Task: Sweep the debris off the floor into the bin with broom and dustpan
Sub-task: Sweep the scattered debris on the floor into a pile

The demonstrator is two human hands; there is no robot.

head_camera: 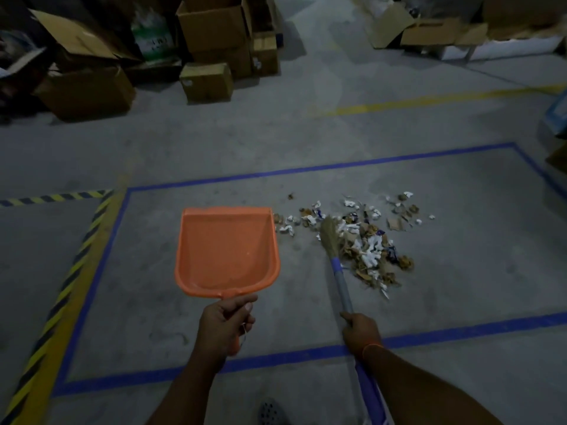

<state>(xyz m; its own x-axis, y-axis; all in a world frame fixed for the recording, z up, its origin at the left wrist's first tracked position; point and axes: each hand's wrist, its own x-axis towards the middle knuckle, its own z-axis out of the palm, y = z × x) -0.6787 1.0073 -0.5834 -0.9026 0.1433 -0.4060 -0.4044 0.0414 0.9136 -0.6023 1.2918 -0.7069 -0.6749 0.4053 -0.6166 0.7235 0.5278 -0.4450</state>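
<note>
My left hand (pixel 225 325) grips the handle of an orange dustpan (pixel 227 250), whose empty tray points away from me over the grey floor. My right hand (pixel 362 332) holds the grey and blue handle of a broom (pixel 342 279). Its straw head (pixel 330 237) rests at the left edge of a debris pile (pixel 365 240) of white paper scraps, brown dry leaves and cardboard bits. The pile lies just right of the dustpan's far corner. No bin can be made out.
Blue tape (pixel 291 171) marks a rectangle on the floor around the pile. Yellow-black hazard tape (pixel 70 271) runs along the left. Cardboard boxes (pixel 208 81) are stacked at the back left and back right. A blue box (pixel 557 111) sits at the right edge. My shoe (pixel 271 412) shows below.
</note>
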